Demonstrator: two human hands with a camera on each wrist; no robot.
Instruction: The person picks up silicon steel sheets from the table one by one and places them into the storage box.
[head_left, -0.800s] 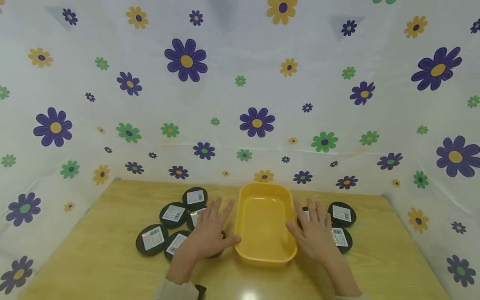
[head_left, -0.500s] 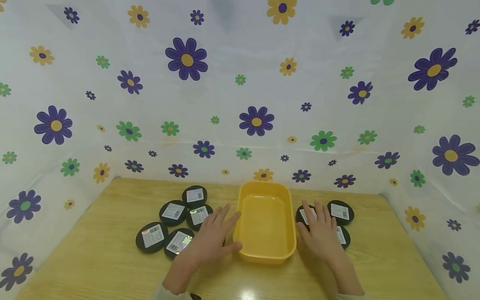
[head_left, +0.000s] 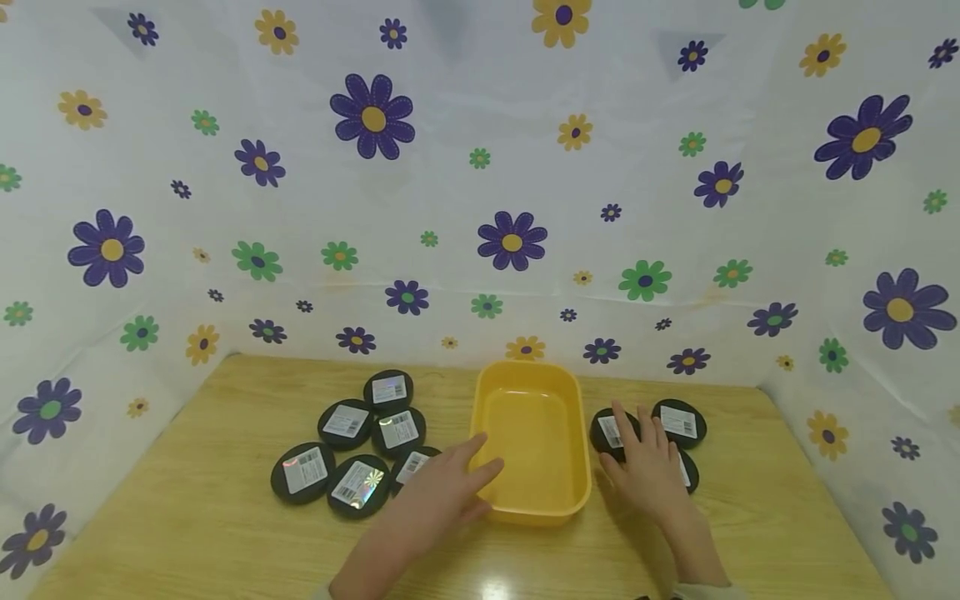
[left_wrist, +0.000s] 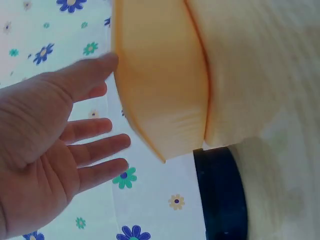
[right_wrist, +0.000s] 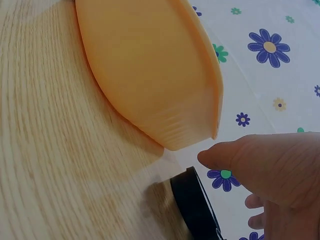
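A yellow rectangular plastic tub (head_left: 531,450) stands between my hands on the table. My left hand (head_left: 444,493) is over its near left corner, fingers spread and holding nothing. In the left wrist view that hand's thumb tip overlaps the tub's (left_wrist: 160,75) rim. My right hand (head_left: 648,471) hovers, fingers extended, over three flat round black containers with white labels, partly covering the near one. The far left one of these black containers (head_left: 604,433) lies closest to the tub. In the right wrist view, the thumb (right_wrist: 225,156) is apart from the black container (right_wrist: 192,202).
Several more labelled black round containers (head_left: 303,473) lie in a loose cluster left of the tub, one partly hidden by the left hand. A white flowered cloth (head_left: 450,183) hangs behind and on both sides of the wooden table (head_left: 202,517).
My left hand has moved right and nearer to me, over the tub's corner, uncovering containers on the left. My right hand has shifted slightly right, away from the tub.
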